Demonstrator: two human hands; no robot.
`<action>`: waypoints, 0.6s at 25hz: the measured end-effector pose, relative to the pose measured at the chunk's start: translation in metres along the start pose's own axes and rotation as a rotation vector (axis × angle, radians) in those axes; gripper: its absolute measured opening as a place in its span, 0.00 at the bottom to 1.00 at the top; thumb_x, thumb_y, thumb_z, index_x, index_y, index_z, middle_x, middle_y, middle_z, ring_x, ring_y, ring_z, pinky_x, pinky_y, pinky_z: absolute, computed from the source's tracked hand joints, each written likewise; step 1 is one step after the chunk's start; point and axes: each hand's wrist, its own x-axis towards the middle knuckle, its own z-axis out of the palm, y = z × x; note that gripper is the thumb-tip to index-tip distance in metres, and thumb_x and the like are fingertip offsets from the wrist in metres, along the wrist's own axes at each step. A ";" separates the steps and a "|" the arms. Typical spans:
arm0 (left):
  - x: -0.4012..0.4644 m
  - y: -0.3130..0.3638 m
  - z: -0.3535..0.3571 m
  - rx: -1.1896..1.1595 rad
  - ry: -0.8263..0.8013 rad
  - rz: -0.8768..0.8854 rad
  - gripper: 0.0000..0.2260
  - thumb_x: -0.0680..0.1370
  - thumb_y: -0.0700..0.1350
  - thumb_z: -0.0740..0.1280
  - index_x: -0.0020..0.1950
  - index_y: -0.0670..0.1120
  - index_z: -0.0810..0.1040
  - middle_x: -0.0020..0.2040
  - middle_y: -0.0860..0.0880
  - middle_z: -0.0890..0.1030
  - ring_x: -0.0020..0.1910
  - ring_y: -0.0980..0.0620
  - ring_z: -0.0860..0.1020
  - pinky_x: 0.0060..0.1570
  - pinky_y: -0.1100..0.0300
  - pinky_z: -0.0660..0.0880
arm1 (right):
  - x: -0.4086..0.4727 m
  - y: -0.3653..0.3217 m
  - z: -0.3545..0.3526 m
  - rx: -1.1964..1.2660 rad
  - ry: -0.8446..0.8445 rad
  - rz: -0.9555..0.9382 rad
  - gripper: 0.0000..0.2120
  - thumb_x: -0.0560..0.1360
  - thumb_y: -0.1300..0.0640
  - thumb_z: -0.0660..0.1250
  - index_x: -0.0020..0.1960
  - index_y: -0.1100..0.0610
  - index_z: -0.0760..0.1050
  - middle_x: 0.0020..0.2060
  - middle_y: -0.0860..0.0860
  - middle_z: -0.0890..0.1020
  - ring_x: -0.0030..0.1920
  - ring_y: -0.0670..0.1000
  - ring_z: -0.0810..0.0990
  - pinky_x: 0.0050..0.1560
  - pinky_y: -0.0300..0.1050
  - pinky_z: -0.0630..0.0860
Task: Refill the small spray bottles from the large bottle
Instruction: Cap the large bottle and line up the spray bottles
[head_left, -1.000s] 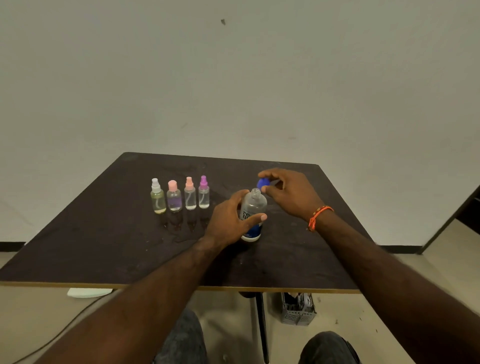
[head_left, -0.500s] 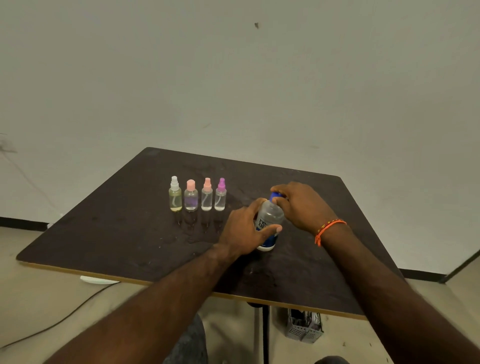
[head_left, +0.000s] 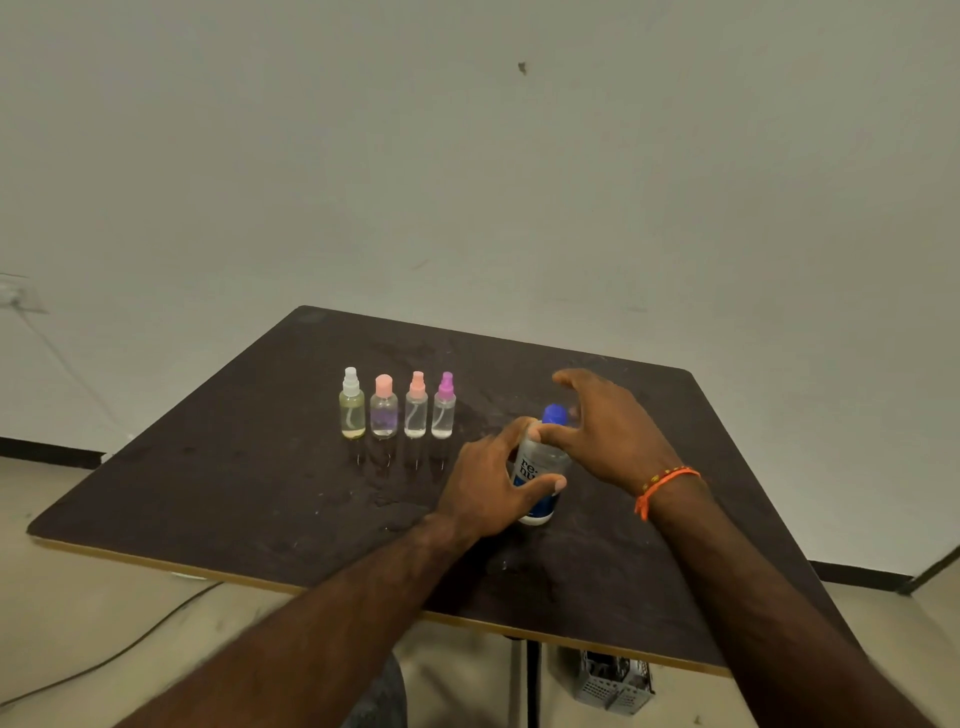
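Toward the right edge of the table (head_left: 208, 488), the large bottle (head_left: 537, 475) stands upright in the left hand (head_left: 488, 491), whose fingers wrap its body, while the right hand (head_left: 613, 431), fingers spread loosely, hovers at its blue cap (head_left: 554, 414), with the small spray bottles (head_left: 397, 408) lined up to the left.

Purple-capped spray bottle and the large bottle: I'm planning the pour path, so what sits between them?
In the head view, only bare dark table lies between the purple-capped spray bottle and the large bottle, apart from the left hand gripping it.
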 end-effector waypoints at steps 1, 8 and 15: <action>0.000 -0.001 0.000 -0.011 -0.005 0.005 0.26 0.75 0.64 0.75 0.69 0.56 0.75 0.55 0.56 0.86 0.51 0.58 0.85 0.51 0.60 0.82 | -0.001 -0.001 -0.001 0.026 -0.022 -0.036 0.24 0.76 0.50 0.71 0.71 0.52 0.72 0.67 0.48 0.77 0.64 0.50 0.77 0.65 0.47 0.74; 0.001 -0.010 0.006 0.032 0.010 0.028 0.30 0.75 0.65 0.75 0.73 0.56 0.73 0.57 0.57 0.85 0.53 0.59 0.84 0.54 0.55 0.82 | 0.011 -0.004 0.006 -0.046 0.123 0.026 0.14 0.74 0.46 0.74 0.56 0.51 0.81 0.50 0.49 0.85 0.52 0.51 0.82 0.55 0.48 0.79; 0.001 -0.012 0.008 0.057 -0.003 -0.019 0.30 0.73 0.65 0.75 0.72 0.58 0.72 0.57 0.58 0.85 0.54 0.59 0.83 0.56 0.54 0.82 | -0.002 0.007 0.014 0.203 -0.028 0.002 0.31 0.77 0.44 0.70 0.76 0.52 0.66 0.70 0.50 0.75 0.68 0.49 0.75 0.67 0.50 0.74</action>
